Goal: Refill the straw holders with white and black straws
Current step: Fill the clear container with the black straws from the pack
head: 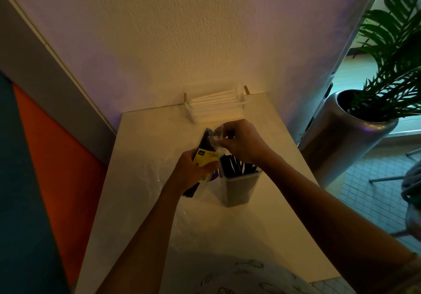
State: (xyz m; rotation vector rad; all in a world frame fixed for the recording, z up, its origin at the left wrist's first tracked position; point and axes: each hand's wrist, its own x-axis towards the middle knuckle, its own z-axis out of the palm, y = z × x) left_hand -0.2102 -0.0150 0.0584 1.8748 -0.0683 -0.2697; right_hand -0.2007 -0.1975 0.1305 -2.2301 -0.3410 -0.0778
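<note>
Black-straw pack: gripped mid-length by left hand, steadied above table; right hand pinches its clear top end, likely to open it. Cup, just beside, holds black straws. Tray by wall holds white straws.

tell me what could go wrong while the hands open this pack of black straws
1. The left hand grips the black straw pack while the right hand pinches its clear plastic top; a sudden tear could scatter straws over the white table.
2. The pack is held right beside the grey straw cup, which already holds black straws; a jerk of either hand might tip it.
3. Loose clear plastic wrap lies on the table by the left forearm and could be dragged along.
</note>
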